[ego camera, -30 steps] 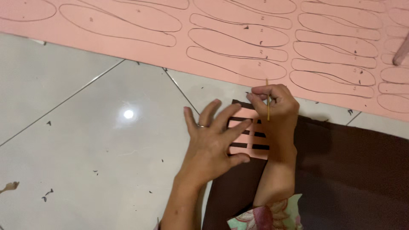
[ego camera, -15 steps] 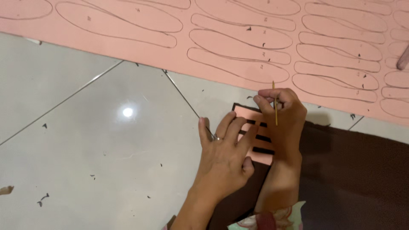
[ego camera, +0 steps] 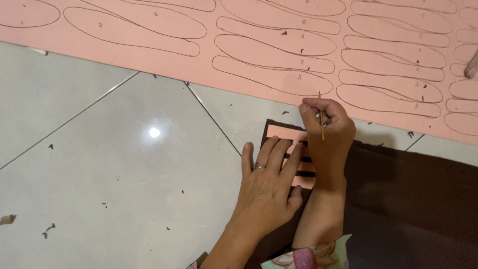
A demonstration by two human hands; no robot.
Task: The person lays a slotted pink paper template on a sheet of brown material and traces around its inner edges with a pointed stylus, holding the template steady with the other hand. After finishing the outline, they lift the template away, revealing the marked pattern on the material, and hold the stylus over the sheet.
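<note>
My left hand [ego camera: 266, 187] lies flat with the fingers spread, gripping nothing, pressing the pink slotted template [ego camera: 291, 149] down onto the dark brown sheet [ego camera: 408, 199] that runs off to the right of both hands; the template sits under my fingertips and just ahead of them, its top bar showing clear beyond my middle finger. My right hand [ego camera: 328, 137] is closed around a thin yellowish pencil [ego camera: 321, 117], held near upright, its lower end at the right edge of the template by the top bar; I cannot see the tip itself. To trace well, I judge I should keep the flat hand's weight even so the template does not creep on the brown sheet, and run the pencil snug against the cut edge, leaning it slightly so the line hugs the slot. Beyond my right hand, across a strip of pale floor tile [ego camera: 124, 164], stretches a large pink sheet [ego camera: 239, 69] covered in long, narrow outlined shapes with rounded ends, each bearing a small mark too small to read. There are no packages or signs; small dark scraps dot the tile to the left of my left hand
</note>
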